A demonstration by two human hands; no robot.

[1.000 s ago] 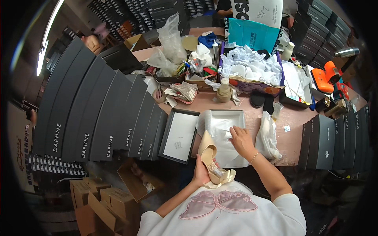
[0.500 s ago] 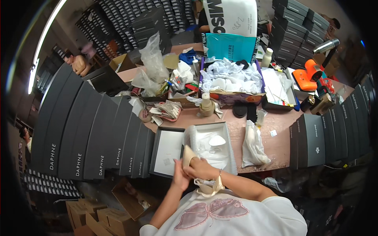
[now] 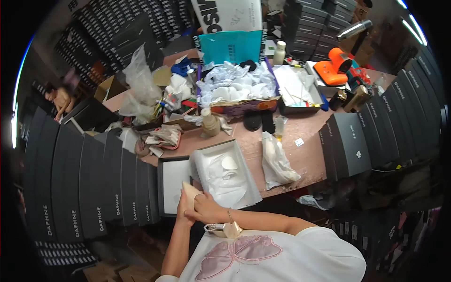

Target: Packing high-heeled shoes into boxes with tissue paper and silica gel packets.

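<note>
"Head view, now: what do the two hands hold?"

"One pale beige shoe [image 3: 190, 191], its pointed toe directed away from the body, close before the near edge of the table [image 3: 307, 162]. The left hand [image 3: 182, 205] is closed around the shoe's left side. The right hand [image 3: 207, 208] is bent over the shoe with its fingers at the opening; whether they grip it cannot be told."

"And the rear part of the shoe?"

"It lies below the right wrist, where a pearl strap [image 3: 214, 227] shows, near the white shirt [image 3: 305, 254]."

"Which objects adjoin the hands?"

"Just beyond the toe, a shallow dark tray [image 3: 173, 171] with a pale inside. Touching its right side, an open box [image 3: 249, 175] lined with white paper [image 3: 221, 187], on which rests a small white oval piece [image 3: 229, 162]. Farther right, a white-wrapped bundle [image 3: 276, 162] lies on the table."

"What frames the work area?"

"Dark shoeboxes at left [image 3: 89, 183] and at right [image 3: 350, 145]; beyond the open box, a beige bottle [image 3: 210, 123]."
</note>
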